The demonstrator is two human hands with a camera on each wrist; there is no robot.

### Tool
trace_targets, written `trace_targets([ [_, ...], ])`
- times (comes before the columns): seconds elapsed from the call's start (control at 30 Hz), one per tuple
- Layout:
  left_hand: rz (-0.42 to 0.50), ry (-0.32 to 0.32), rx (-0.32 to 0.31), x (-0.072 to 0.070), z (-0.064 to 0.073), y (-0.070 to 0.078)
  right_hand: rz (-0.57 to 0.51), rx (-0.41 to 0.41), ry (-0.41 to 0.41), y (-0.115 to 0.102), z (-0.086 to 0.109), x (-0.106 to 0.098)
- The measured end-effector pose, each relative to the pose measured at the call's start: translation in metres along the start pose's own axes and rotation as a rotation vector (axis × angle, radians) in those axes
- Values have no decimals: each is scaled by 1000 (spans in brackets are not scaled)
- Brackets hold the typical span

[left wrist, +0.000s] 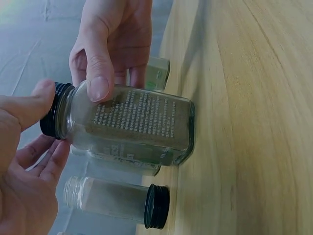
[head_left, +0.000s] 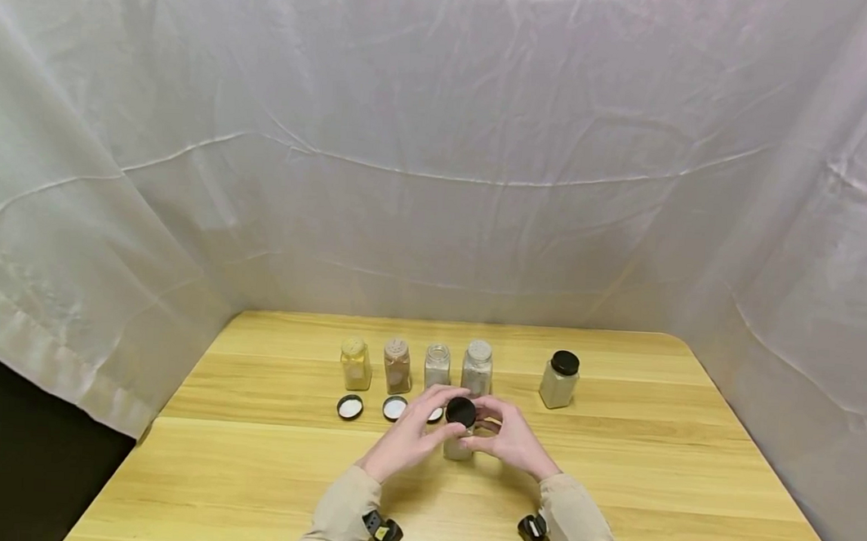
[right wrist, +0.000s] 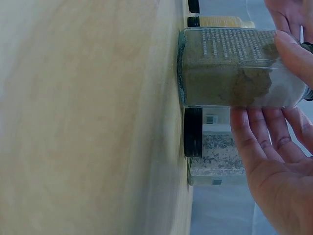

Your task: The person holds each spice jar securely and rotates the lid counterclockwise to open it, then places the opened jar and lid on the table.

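Note:
A square glass spice jar [head_left: 458, 447] with grey-brown powder and a black lid [head_left: 460, 412] is upright between both hands, its base at or just above the table. My left hand [head_left: 416, 435] grips the lid, thumb on the near side and fingers behind, as the left wrist view shows. My right hand [head_left: 507, 439] holds the glass body, with the thumb [left wrist: 100, 78] on the printed face and the fingers [right wrist: 264, 129] along the other side. Pale powder partly fills the jar in the right wrist view. The lid's far side is hidden.
Behind stand a yellow-powder jar [head_left: 355, 370], a brown-powder jar [head_left: 397, 373], a half-clear jar [head_left: 437, 369] and a grey jar [head_left: 476, 376], all without black lids. Black lids [head_left: 349, 407] lie before them. A capped jar [head_left: 560, 383] stands at right on the wooden table [head_left: 658, 478].

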State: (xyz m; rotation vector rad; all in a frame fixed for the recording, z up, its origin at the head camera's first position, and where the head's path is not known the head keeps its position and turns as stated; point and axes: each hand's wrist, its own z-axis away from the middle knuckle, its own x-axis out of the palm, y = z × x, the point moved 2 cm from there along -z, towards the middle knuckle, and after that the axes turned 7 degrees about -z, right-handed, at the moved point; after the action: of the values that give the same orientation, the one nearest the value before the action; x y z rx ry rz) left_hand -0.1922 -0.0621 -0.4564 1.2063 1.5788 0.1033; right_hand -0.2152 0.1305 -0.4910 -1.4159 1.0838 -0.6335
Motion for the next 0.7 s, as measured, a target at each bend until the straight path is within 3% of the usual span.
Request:
trace_targets([
  [0.4, 52, -47, 60, -2, 0, 2, 14, -2, 8, 0, 1, -1],
  [0.57, 1, 9, 36, 1, -1, 2, 5, 7, 8, 0, 0, -1],
  [0.7, 0, 10, -7, 2, -1, 1, 9, 1, 5, 0, 0, -1],
])
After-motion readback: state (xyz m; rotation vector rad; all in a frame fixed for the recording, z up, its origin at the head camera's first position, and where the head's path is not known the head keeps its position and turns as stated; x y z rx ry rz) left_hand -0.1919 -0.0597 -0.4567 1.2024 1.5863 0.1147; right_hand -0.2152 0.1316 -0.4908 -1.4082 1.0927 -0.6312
